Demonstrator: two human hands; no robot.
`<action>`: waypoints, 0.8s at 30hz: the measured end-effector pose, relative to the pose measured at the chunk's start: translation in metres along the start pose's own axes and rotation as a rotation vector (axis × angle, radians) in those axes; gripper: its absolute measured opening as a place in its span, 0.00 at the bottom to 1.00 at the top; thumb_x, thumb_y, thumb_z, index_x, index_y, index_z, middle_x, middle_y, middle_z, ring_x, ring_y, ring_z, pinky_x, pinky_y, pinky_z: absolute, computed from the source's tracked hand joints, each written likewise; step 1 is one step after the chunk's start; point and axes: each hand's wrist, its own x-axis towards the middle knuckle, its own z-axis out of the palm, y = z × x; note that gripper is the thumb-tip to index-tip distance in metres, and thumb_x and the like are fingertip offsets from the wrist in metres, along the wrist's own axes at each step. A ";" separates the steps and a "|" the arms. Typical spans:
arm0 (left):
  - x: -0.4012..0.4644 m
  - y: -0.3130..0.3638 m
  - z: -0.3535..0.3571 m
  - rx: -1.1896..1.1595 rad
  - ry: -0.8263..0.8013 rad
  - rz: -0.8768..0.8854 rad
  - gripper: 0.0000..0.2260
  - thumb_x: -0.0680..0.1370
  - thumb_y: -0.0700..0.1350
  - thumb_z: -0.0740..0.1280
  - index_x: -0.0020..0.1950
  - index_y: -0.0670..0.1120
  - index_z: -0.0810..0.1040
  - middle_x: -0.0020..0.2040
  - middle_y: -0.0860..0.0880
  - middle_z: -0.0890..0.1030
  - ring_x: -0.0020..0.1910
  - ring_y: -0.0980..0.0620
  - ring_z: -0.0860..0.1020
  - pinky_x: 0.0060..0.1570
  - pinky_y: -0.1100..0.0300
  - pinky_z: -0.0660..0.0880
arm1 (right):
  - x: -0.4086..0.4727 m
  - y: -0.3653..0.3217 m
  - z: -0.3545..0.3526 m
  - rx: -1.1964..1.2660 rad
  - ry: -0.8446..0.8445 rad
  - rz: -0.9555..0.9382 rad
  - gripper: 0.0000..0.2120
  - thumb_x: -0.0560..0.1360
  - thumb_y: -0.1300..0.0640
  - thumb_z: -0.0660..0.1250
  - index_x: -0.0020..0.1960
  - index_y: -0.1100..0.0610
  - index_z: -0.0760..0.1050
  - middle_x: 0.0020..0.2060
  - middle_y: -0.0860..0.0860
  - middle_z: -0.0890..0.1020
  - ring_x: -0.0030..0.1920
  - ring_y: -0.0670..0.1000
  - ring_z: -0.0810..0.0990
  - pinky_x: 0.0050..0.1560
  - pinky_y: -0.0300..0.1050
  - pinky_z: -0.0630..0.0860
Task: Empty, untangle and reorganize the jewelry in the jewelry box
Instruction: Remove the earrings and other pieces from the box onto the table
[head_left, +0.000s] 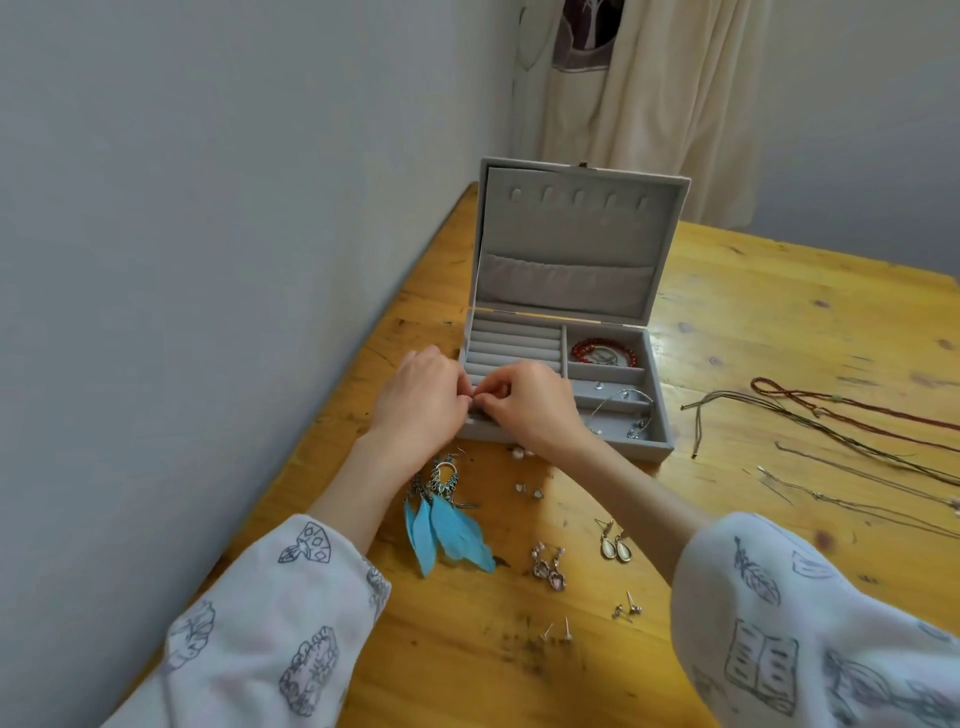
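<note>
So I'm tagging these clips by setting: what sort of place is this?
Probably a room at home, perhaps a bedroom: a wooden table pushed against a plain wall, a cream curtain behind it, and an open jewelry box on it.

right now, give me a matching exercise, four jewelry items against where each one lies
Items:
1. red bracelet
2. silver bangle
3. feather earrings
4. necklaces

Places:
A. on the table, right of the box
B. box's far right compartment
C. on the table, under the left forearm
D. box's near right compartment

Pairs: 1-B, 2-D, 3-C, 4-A
</note>
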 end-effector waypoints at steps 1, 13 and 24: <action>0.001 0.001 0.000 -0.005 -0.007 -0.018 0.07 0.75 0.45 0.66 0.52 0.47 0.80 0.54 0.47 0.75 0.55 0.50 0.70 0.45 0.60 0.65 | 0.002 -0.001 0.000 -0.010 -0.015 0.010 0.08 0.75 0.54 0.64 0.47 0.53 0.82 0.44 0.50 0.83 0.50 0.51 0.77 0.56 0.56 0.72; -0.050 0.012 -0.002 -0.066 0.269 0.045 0.07 0.76 0.46 0.65 0.50 0.46 0.79 0.52 0.48 0.75 0.54 0.52 0.66 0.52 0.64 0.63 | -0.023 -0.002 -0.021 0.075 0.005 0.026 0.10 0.76 0.56 0.59 0.43 0.57 0.78 0.45 0.54 0.80 0.52 0.54 0.76 0.56 0.58 0.71; -0.177 0.076 0.026 -0.268 0.172 0.139 0.03 0.72 0.45 0.71 0.44 0.49 0.80 0.46 0.52 0.74 0.50 0.53 0.67 0.53 0.64 0.64 | -0.195 0.055 -0.051 0.147 0.125 0.051 0.02 0.74 0.58 0.65 0.43 0.54 0.75 0.40 0.47 0.73 0.44 0.48 0.70 0.52 0.47 0.69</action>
